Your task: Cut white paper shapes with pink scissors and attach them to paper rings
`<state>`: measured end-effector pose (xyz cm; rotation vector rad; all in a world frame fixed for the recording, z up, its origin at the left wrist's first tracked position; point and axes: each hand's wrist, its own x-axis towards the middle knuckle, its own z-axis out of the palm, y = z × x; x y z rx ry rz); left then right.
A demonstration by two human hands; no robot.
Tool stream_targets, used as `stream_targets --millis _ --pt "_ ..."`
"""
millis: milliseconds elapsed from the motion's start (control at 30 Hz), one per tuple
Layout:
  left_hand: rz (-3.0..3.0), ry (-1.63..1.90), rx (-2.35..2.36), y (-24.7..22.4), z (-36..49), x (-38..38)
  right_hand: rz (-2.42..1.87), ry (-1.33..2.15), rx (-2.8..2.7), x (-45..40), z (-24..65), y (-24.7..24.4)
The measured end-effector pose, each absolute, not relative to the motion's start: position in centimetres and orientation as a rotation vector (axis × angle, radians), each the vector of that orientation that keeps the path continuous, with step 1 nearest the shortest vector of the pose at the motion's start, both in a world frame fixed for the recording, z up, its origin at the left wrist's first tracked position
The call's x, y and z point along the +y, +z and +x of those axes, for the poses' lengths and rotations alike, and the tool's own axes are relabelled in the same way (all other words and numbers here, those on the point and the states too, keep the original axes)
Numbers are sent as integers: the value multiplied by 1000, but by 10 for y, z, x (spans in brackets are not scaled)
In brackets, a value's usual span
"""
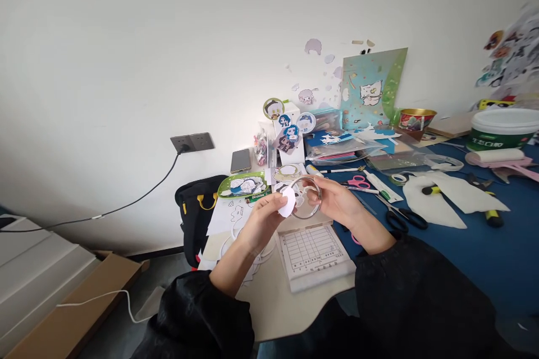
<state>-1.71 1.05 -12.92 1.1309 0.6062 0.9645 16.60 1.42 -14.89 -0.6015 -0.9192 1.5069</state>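
My left hand (264, 212) pinches a small white paper cutout (287, 203) between thumb and fingers. My right hand (337, 200) grips a roll of clear tape (307, 216) by its right side. Cutout and roll meet at the roll's left side in this view; whether they touch, I cannot tell. Both hands are above the desk, and a pad of printed forms (315, 252) lies below them. White paper scraps (263, 255) rest on the desk, partly hidden behind my left forearm.
A green tray (223, 189) of paper cutouts and a phone (241, 161) are farther back. To the right lie pink-handled scissors (359, 181), black scissors (400, 219), a glue tube (383, 186) and white sheets (433, 202). A tub (503, 129) stands far right; a black bag (191, 207) hangs left.
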Motion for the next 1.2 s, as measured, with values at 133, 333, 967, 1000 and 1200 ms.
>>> stream_targets --millis 133,333,967,1000,1200 --pt "1168 973 639 -133 -17 14 -665 1353 -912 14 168 -147" --pt "1246 1136 727 -144 -18 22 -726 1123 -1011 0 180 -139" --pt "1296 1214 787 -145 -6 7 -954 972 -1245 -7 153 -150" --pt "1283 1214 799 -144 -7 7 -962 960 -1251 -7 153 -150" --pt "1145 1230 841 -146 -8 11 -962 831 -1218 -14 154 -150"
